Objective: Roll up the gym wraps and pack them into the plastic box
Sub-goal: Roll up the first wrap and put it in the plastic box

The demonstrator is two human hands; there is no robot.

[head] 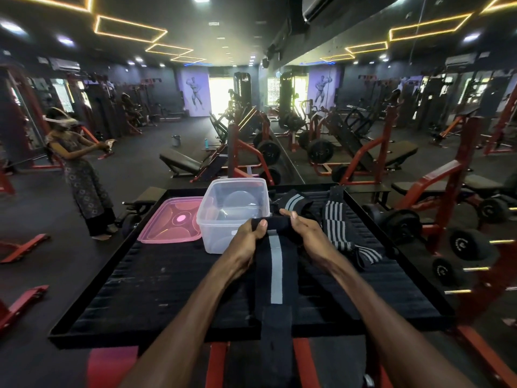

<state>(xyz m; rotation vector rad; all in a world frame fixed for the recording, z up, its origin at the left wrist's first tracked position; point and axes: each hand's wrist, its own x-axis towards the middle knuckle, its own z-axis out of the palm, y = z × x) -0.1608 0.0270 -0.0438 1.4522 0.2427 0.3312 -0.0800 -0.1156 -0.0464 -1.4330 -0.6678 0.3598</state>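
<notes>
A long black gym wrap [275,273] with one grey stripe runs from the near edge of the platform up to my hands. Its far end is a small roll. My left hand [249,236] grips the roll's left end, thumb on top. My right hand [302,228] holds the right end, fingers curled over it. A clear plastic box [232,211] stands open just beyond my left hand; I cannot tell whether anything is in it. Other striped black wraps lie on the right, one [337,222] stretched out and one [293,201] bunched behind my hands.
The pink lid [173,222] lies flat left of the box. All of it sits on a black ribbed platform [156,284] with a raised rim. Red benches and dumbbells [470,245] stand to the right. A person [81,175] stands at the far left.
</notes>
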